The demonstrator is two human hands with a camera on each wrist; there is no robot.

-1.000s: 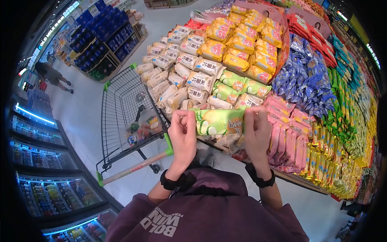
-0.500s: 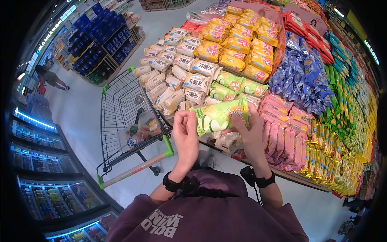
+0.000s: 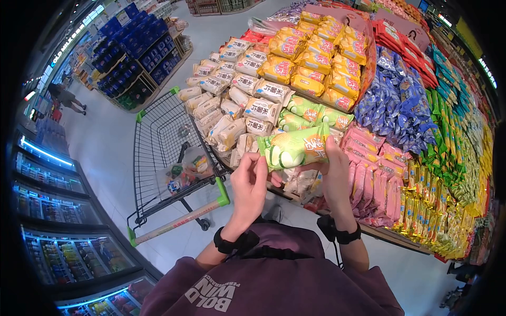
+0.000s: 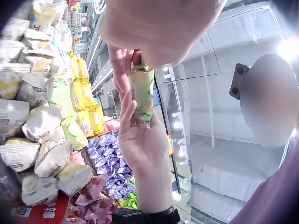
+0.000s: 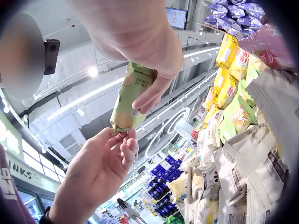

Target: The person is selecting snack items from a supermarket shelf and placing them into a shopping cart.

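A green snack packet (image 3: pixel 295 148) with sliced-cucumber pictures is held up in front of the person, its right end tilted higher in the head view. The left hand (image 3: pixel 250 185) pinches the crimped left end; the right wrist view shows those fingertips (image 5: pixel 122 135) at the end seal. At the other end, the right hand (image 3: pixel 336 176) grips the packet, thumb along the edge and fingers under it. Small print shows on the packet's underside (image 5: pixel 128 100) in the right wrist view. Matching green packets (image 3: pixel 300 108) lie on the display just beyond.
White packets (image 3: pixel 245 81) fill the display's left side, with yellow packets (image 3: pixel 308 60) behind. Pink (image 3: pixel 369 179) and blue packets (image 3: pixel 395 100) lie to the right. A wire shopping cart (image 3: pixel 158 152) holding a bag stands at the left. Glass-fronted coolers (image 3: pixel 58 205) line the far left.
The packet went from level to tilted, its right end higher, and moved slightly right. The right hand shifted from pinching the right end with fingertips to gripping it from below.
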